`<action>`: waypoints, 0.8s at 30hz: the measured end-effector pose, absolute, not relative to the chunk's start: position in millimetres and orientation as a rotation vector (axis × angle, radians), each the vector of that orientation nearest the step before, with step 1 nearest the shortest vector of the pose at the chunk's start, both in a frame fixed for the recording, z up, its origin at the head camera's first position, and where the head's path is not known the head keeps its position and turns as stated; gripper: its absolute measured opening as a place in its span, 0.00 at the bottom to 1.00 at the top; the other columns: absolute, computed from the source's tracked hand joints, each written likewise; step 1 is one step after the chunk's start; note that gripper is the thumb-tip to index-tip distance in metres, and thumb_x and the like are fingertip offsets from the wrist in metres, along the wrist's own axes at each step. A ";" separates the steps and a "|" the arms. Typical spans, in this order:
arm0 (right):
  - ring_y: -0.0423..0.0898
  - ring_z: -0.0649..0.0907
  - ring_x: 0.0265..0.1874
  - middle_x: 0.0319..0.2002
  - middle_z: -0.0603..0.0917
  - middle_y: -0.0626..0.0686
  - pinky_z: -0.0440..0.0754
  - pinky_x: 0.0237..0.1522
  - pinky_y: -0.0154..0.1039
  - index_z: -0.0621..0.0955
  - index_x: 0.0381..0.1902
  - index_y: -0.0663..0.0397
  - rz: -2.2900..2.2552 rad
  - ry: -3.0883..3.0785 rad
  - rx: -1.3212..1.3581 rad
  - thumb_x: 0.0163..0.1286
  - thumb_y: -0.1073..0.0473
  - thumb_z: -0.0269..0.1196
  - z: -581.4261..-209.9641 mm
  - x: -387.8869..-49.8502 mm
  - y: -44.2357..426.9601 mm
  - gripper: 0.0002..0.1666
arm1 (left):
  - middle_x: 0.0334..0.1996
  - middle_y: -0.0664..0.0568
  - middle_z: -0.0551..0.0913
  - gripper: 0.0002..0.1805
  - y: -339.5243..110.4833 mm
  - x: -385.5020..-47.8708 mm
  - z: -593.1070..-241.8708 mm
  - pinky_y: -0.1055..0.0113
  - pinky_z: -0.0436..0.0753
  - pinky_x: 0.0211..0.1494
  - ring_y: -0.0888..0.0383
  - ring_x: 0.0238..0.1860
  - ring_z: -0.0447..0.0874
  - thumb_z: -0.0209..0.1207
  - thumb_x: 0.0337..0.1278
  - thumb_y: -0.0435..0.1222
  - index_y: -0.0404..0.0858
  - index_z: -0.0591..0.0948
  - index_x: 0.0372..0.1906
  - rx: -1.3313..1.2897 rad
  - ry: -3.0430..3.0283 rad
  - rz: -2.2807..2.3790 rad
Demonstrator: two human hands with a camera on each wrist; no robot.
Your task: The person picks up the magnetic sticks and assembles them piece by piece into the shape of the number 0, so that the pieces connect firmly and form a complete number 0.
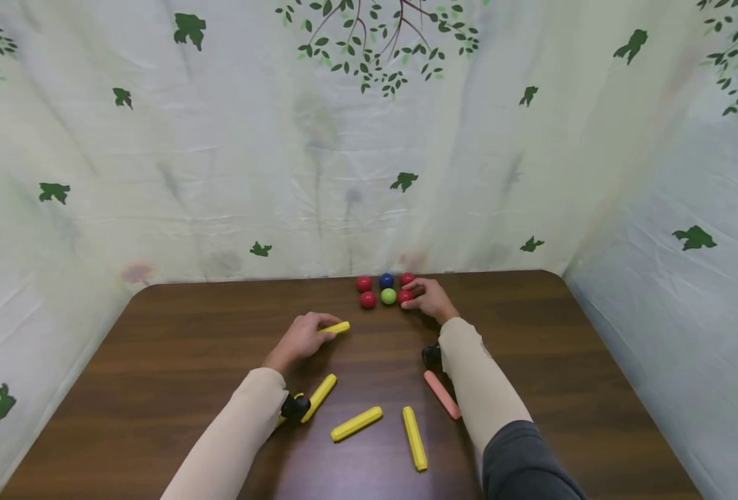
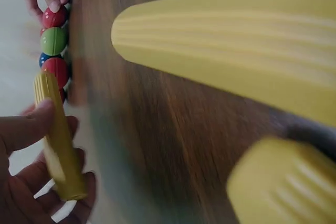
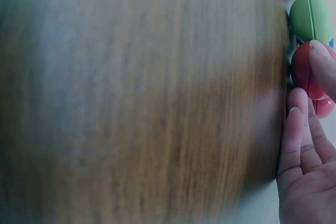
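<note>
Yellow stick (image 1: 342, 326) was what I watched first: its long axis ran nearly left to right, the right end angled slightly toward the far side. It sat near the middle of the brown table (image 1: 175, 347), left of and nearer than the balls; whether it touched the tabletop I couldn't tell. On my feed, the left hand (image 1: 304, 335) pinched it between thumb and fingers, its right end jutting out past them.

At the far edge, I saw the right hand (image 1: 432, 300) pinching the near right red ball (image 1: 405, 296) between thumb and fingertips, its other fingers beside the far right red ball (image 1: 407, 278).

I counted six balls in two rows of three: four red, one blue ball (image 1: 386, 280) in the middle of the far row and one green ball (image 1: 388, 296) in the middle of the near row.

Besides the pinched one, I counted four yellow sticks (image 1: 357, 424) on the near part of the table: two slanted far end to the right, one ran almost near to far, and one was mostly hidden behind the left wrist camera (image 1: 295, 407). One pink stick (image 1: 441, 394) slanted from far left to near right, just beside the right sleeve (image 1: 481, 382).
</note>
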State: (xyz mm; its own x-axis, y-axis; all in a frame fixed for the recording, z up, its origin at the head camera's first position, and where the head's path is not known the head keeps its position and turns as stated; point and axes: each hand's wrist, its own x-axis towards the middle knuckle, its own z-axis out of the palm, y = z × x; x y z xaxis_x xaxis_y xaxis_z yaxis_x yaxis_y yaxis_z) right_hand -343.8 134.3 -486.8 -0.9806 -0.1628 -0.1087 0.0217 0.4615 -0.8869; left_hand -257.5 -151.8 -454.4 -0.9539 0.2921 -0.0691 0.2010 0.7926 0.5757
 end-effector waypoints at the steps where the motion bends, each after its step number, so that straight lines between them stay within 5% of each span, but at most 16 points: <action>1: 0.54 0.79 0.49 0.47 0.82 0.59 0.74 0.53 0.46 0.82 0.49 0.59 -1.543 2.525 -0.122 0.56 0.67 0.71 -487.0 -343.9 133.5 0.21 | 0.48 0.47 0.84 0.15 -150.5 -259.9 -455.4 0.52 0.75 0.55 0.49 0.50 0.79 0.61 0.61 0.32 0.39 0.83 0.53 0.385 2.817 0.897; 24: 0.53 0.78 0.51 0.48 0.81 0.59 0.72 0.57 0.48 0.81 0.47 0.60 -1.642 2.474 -0.040 0.56 0.67 0.72 -489.0 -342.1 134.8 0.20 | 0.46 0.48 0.85 0.13 -109.5 -299.5 -466.9 0.54 0.70 0.61 0.48 0.54 0.77 0.66 0.54 0.33 0.38 0.86 0.46 0.260 2.687 0.950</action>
State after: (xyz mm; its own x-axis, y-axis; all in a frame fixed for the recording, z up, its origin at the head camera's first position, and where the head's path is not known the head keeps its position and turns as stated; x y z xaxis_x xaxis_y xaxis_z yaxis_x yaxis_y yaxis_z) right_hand -342.1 134.8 -489.0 -0.9850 -0.1168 -0.1273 0.0719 0.3926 -0.9169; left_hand -299.5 -109.5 -466.9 -0.9448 0.2592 -0.2004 0.0757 0.7678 0.6362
